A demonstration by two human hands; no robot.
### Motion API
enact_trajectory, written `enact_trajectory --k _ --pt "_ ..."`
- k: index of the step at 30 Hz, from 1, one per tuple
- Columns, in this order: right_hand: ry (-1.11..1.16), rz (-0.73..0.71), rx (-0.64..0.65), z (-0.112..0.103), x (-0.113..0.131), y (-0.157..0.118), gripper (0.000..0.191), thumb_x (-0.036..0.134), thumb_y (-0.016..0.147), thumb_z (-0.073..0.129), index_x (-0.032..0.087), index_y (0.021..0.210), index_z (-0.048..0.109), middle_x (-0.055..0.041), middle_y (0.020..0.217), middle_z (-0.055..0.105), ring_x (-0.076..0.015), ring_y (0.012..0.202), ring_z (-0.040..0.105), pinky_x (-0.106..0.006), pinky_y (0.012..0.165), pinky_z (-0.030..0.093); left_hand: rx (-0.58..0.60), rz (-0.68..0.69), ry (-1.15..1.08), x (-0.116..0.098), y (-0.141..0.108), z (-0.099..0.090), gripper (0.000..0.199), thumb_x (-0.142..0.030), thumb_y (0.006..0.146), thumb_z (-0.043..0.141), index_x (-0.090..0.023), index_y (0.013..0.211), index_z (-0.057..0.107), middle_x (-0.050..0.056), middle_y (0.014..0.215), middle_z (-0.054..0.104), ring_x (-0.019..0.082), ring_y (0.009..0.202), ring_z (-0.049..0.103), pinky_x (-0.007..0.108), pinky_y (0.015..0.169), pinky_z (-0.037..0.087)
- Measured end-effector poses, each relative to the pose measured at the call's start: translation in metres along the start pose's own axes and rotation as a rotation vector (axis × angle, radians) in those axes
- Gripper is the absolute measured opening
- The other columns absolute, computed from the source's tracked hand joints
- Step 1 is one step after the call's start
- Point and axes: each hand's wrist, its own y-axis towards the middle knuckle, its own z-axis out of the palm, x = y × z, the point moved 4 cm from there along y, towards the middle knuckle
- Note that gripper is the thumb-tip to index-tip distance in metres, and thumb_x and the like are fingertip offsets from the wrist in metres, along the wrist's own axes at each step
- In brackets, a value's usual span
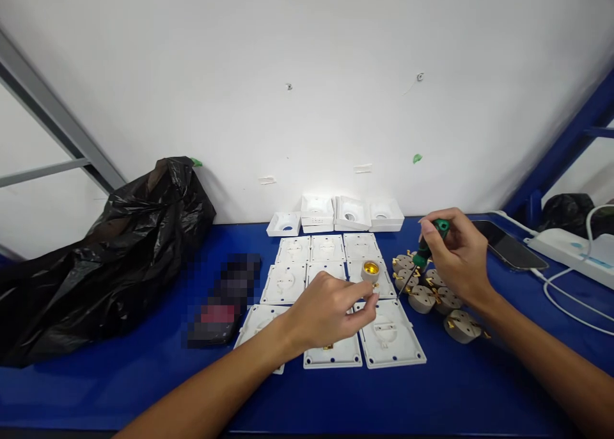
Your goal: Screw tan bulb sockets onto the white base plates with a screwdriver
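Observation:
My right hand [453,253] holds a screwdriver [422,253] with a green handle, its thin shaft slanting down to the left near the plates' right edge. With thumb and forefinger pinched together, my left hand [336,308] reaches over the white square plates [391,336]; a tiny brass-coloured piece shows at its fingertips, too small to make out. Just beyond those fingers, a round socket [369,271] with a golden inside sits on a plate. Several round beige sockets [422,299] with brass tabs lie beneath and beside my right hand. Part of the plate rows is hidden by my left hand.
White box-like covers [352,213] are stacked against the wall. A black plastic bag [110,253] fills the left side, with a dark, blurred-out object [225,298] beside it. At the right are a phone [508,246], white cables and a power strip [575,255].

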Motion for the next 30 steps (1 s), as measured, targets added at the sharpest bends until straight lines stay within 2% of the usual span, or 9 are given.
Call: enact_trajectory --k 9,13,21,27,30 --pt "-0.092 -0.126 0.001 -0.001 0.013 -0.003 0.005 0.022 0.090 0.069 0.022 0.086 0.066 0.0001 0.067 0.062 -0.0143 0.055 0.058 -0.026 0.048 0.047 -0.012 0.034 0.047 -0.006 0.001 0.000 0.030 -0.018 0.099 0.049 -0.018 0.071 0.058 -0.007 0.047 0.052 0.008 0.039 0.041 0.025 0.045 0.027" --pt "-0.115 -0.139 -0.027 -0.003 0.013 -0.002 0.005 0.019 0.089 0.069 0.021 0.086 0.066 0.0005 0.066 0.062 -0.0133 0.054 0.057 -0.025 0.047 0.046 0.022 0.029 0.104 -0.006 0.000 0.003 0.028 -0.019 0.100 0.047 -0.018 0.075 0.059 -0.008 0.048 0.051 0.008 0.040 0.043 0.025 0.045 0.028" --pt "-0.158 -0.188 -0.061 -0.004 0.016 -0.001 0.005 0.020 0.086 0.071 0.021 0.084 0.067 0.0016 0.063 0.062 -0.0122 0.049 0.054 -0.026 0.043 0.044 0.056 0.037 0.151 -0.007 0.001 0.005 0.022 -0.019 0.097 0.050 -0.019 0.078 0.061 -0.008 0.049 0.052 0.008 0.040 0.044 0.025 0.043 0.028" --pt "-0.226 -0.210 -0.025 -0.004 0.018 -0.003 0.004 0.021 0.088 0.069 0.021 0.085 0.067 0.0013 0.063 0.064 -0.0116 0.047 0.054 -0.027 0.044 0.043 0.091 0.020 0.151 -0.007 0.001 0.006 0.021 -0.019 0.097 0.051 -0.019 0.079 0.062 -0.008 0.049 0.053 0.008 0.041 0.045 0.025 0.043 0.027" --pt "-0.239 -0.208 -0.031 -0.005 0.016 -0.002 0.005 0.023 0.088 0.069 0.021 0.084 0.067 0.0014 0.063 0.063 -0.0116 0.048 0.053 -0.028 0.045 0.041 0.061 0.017 0.128 -0.007 0.000 0.005 0.024 -0.019 0.098 0.050 -0.019 0.077 0.062 -0.007 0.049 0.053 0.008 0.040 0.044 0.025 0.043 0.027"
